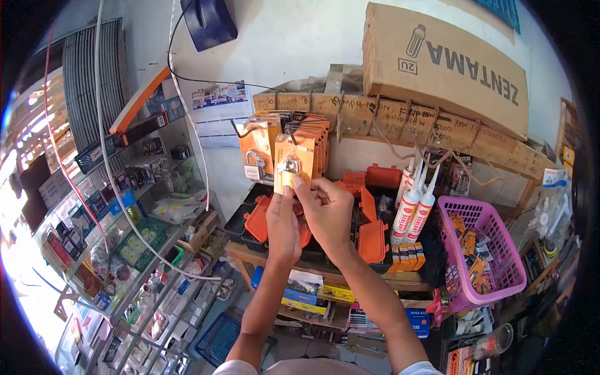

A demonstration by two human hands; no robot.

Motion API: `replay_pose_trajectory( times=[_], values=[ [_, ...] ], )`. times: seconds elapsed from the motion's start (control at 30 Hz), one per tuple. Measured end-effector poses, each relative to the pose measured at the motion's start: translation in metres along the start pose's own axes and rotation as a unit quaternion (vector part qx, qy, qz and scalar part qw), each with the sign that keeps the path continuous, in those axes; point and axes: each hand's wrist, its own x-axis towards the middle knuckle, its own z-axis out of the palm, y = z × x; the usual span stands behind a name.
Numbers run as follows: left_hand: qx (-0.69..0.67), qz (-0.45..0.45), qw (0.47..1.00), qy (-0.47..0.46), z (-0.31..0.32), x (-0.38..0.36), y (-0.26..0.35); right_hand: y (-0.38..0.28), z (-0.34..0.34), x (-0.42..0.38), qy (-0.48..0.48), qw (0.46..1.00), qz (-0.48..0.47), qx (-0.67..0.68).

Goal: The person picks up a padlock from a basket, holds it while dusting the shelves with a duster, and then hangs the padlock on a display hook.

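A carded padlock pack [302, 154], orange with a brass-coloured lock under clear plastic, is held up in front of me by both hands. My left hand [284, 226] pinches its lower edge from below. On the lower right side, the fingers of my right hand [329, 211] are closed on the same pack, with the thumb over the lock. Just behind it hang more orange padlock packs [319, 132] on hooks from a wooden board. Orange-lidded boxes [373, 240] sit behind and beside my hands.
White sealant tubes [412, 212] stand right of my hands, beside a purple basket [502, 222] of small packs. A large cardboard box [444, 69] rests above the wooden board [362, 119]. Glass shelves [187, 232] with goods line the left side. A cable [115, 181] hangs there.
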Motion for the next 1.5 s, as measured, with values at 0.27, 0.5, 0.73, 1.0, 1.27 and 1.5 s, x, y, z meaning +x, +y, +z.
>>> replay_pose_trajectory(
  times=[0.27, 0.5, 0.73, 1.0, 1.27, 1.5],
  values=[
    [-0.002, -0.023, 1.0, -0.01, 0.007, 0.004, -0.004, 0.008, 0.003, 0.009, 0.038, 0.999, 0.011, 0.036],
    [0.039, -0.042, 0.998, -0.005, -0.013, -0.007, -0.023, -0.011, -0.036, -0.033, 0.027, 0.997, -0.015, -0.074],
    [-0.029, -0.129, 0.99, -0.043, 0.021, -0.069, -0.026, -0.039, -0.182, -0.121, -0.112, 0.985, -0.027, -0.131],
    [0.04, -0.158, 0.963, -0.215, 0.071, -0.129, -0.092, -0.087, -0.391, -0.102, -0.04, 0.948, 0.183, -0.258],
    [0.332, 0.027, 0.701, -0.63, 0.165, -0.181, -0.137, 0.015, -0.574, -0.045, -0.369, 0.647, 0.336, -0.577],
    [0.446, 0.019, 0.643, -0.622, 0.193, -0.215, -0.154, 0.066, -0.561, -0.06, -0.579, 0.394, 0.457, -0.549]
  ],
)
